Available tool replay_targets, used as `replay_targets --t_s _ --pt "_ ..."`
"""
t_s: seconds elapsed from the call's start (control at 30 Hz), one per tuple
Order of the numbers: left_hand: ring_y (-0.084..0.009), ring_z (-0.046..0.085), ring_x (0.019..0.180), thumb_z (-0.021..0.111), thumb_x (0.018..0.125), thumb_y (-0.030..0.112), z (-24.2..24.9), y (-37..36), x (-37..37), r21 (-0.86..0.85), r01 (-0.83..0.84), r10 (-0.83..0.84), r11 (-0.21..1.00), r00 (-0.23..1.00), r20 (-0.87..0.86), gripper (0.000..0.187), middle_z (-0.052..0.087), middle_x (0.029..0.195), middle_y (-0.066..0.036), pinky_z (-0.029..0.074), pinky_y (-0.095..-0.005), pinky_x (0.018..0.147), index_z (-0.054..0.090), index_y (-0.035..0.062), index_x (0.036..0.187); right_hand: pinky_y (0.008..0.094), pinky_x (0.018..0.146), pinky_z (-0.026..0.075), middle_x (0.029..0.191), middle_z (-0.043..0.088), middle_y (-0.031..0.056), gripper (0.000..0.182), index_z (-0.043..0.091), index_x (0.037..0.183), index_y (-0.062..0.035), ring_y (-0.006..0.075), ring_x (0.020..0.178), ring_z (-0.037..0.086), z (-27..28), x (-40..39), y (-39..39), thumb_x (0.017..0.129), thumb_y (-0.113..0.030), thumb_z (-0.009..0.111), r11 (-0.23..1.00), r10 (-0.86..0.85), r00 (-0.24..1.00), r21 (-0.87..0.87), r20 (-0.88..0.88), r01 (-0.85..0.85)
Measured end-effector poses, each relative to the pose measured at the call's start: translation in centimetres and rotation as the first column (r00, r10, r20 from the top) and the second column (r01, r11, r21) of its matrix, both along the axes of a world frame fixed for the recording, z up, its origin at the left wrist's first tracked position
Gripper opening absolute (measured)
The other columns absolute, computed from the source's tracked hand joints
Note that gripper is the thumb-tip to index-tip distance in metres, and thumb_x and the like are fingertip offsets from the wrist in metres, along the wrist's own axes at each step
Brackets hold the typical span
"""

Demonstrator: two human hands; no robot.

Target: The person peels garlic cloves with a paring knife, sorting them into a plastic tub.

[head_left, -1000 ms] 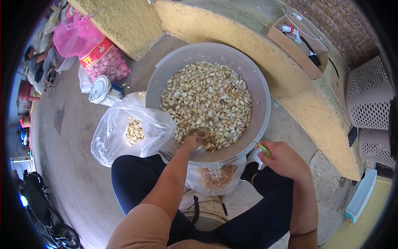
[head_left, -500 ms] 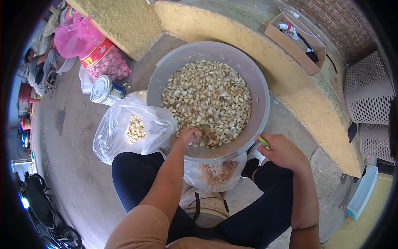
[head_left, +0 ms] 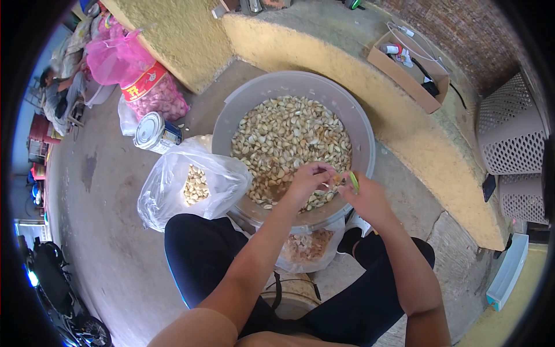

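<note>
A wide grey tub (head_left: pixel 365 110) full of garlic cloves (head_left: pixel 289 133) in murky water stands between my knees. Over its near right part, my left hand (head_left: pixel 312 178) pinches a small garlic clove (head_left: pixel 335 181), partly covered by the fingers. My right hand (head_left: pixel 365 196) grips a small knife with a green handle (head_left: pixel 354 181), its blade hardly visible beside the clove. To the left of the tub, an open clear plastic bag (head_left: pixel 159 185) contains peeled cloves (head_left: pixel 195 184). Below the near rim lies a bag of garlic skins (head_left: pixel 306 246).
A lidded can (head_left: pixel 151 130) and a pink mesh sack of garlic (head_left: pixel 156 98) stand at the upper left. A yellow ledge (head_left: pixel 399 136) curves behind the tub, with a cardboard box (head_left: pixel 404 78) on it. Another person (head_left: pixel 55 92) sits far left, above a parked motorcycle (head_left: pixel 58 289).
My left hand has come up out of the cloves and moved right, now with a clove. My right hand has moved in over the tub with the knife, so both hands meet.
</note>
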State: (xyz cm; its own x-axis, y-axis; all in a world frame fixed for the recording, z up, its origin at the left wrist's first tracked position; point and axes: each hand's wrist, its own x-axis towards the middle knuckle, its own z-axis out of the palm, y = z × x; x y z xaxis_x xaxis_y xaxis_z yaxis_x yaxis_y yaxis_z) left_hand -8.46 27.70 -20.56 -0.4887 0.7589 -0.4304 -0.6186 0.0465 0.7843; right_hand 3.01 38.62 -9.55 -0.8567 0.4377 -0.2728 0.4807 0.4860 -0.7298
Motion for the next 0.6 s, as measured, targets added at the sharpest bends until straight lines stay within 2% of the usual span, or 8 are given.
replay_targets --t_s 0.1,0.2,0.27,0.37,0.4,0.47,0.6 --pt "-0.0118 0.056 0.073 0.059 0.081 0.010 2.7 -0.2 1.3 0.065 -0.019 0.020 0.998 1.000 -0.018 0.020 0.058 0.085 -0.005 0.046 -0.0227 0.063 0.054 0.0010 0.098 0.0363 0.066 0.045 0.075 0.060 0.0184 0.025 0.055 0.093 0.0014 0.0328 0.073 0.060 -0.5 -0.4 -0.2 0.078 -0.018 0.058 0.999 -0.014 0.995 -0.036 -0.098 0.011" --pt "-0.0124 0.056 0.075 0.060 0.080 0.009 3.8 -1.0 1.5 0.136 -0.031 0.042 0.990 0.996 -0.076 0.023 0.058 0.086 -0.006 0.047 -0.0239 0.066 0.054 -0.0009 0.100 0.0340 0.058 0.046 0.073 0.061 0.0154 0.023 0.055 0.092 0.0020 0.0265 0.068 0.062 -1.7 -0.6 0.2 0.079 -0.017 0.057 0.997 -0.008 0.978 0.074 -0.208 0.024" --pt "-0.0130 0.057 0.078 0.060 0.080 0.009 3.7 -1.5 1.1 0.161 0.002 0.027 0.987 0.984 -0.178 0.026 0.058 0.089 -0.006 0.048 -0.0245 0.069 0.053 -0.0019 0.103 0.0313 0.052 0.046 0.071 0.061 0.0122 0.020 0.056 0.091 0.0013 0.0195 0.060 0.059 -0.4 -1.0 0.3 0.081 -0.017 0.055 0.983 -0.094 0.991 -0.167 -0.094 0.077" --pt "-0.0141 0.057 0.083 0.060 0.080 0.008 5.3 -2.7 0.8 0.119 -0.026 0.037 0.993 0.995 -0.093 0.030 0.057 0.094 -0.007 0.048 -0.0252 0.072 0.051 -0.0024 0.107 0.0251 0.045 0.043 0.071 0.061 0.0075 0.017 0.056 0.093 -0.0019 0.0090 0.051 0.050 0.2 -1.1 0.4 0.084 -0.016 0.054 0.877 -0.114 0.993 -0.469 0.003 0.102" --pt "-0.0130 0.057 0.079 0.059 0.081 0.007 5.6 -3.0 0.9 0.135 -0.003 0.007 0.991 1.000 -0.027 0.029 0.057 0.093 -0.006 0.047 -0.0243 0.071 0.051 -0.0024 0.107 0.0227 0.042 0.042 0.072 0.061 0.0060 0.016 0.056 0.095 -0.0033 0.0055 0.048 0.046 0.1 -1.0 0.4 0.085 -0.016 0.054 0.826 -0.106 0.994 -0.555 0.017 0.097" --pt "-0.0107 0.055 0.072 0.058 0.081 0.006 6.0 -3.5 1.3 0.173 0.038 -0.057 0.984 0.993 0.102 0.028 0.056 0.092 -0.006 0.046 -0.0225 0.068 0.051 -0.0026 0.107 0.0231 0.042 0.041 0.070 0.058 0.0046 0.015 0.055 0.093 -0.0033 0.0051 0.046 0.043 0.0 -1.0 -0.1 0.085 -0.015 0.054 0.763 -0.121 0.990 -0.632 0.067 0.136" --pt "-0.0122 0.057 0.078 0.058 0.081 0.007 5.6 -4.4 2.0 0.143 0.026 -0.040 0.989 0.994 0.101 0.025 0.058 0.092 -0.006 0.047 -0.0231 0.070 0.052 -0.0003 0.105 0.0232 0.040 0.038 0.063 0.054 0.0021 0.022 0.057 0.100 -0.0010 0.0059 0.044 0.039 0.0 -0.7 -0.5 0.084 -0.016 0.055 0.616 -0.154 0.982 -0.767 0.106 0.179"
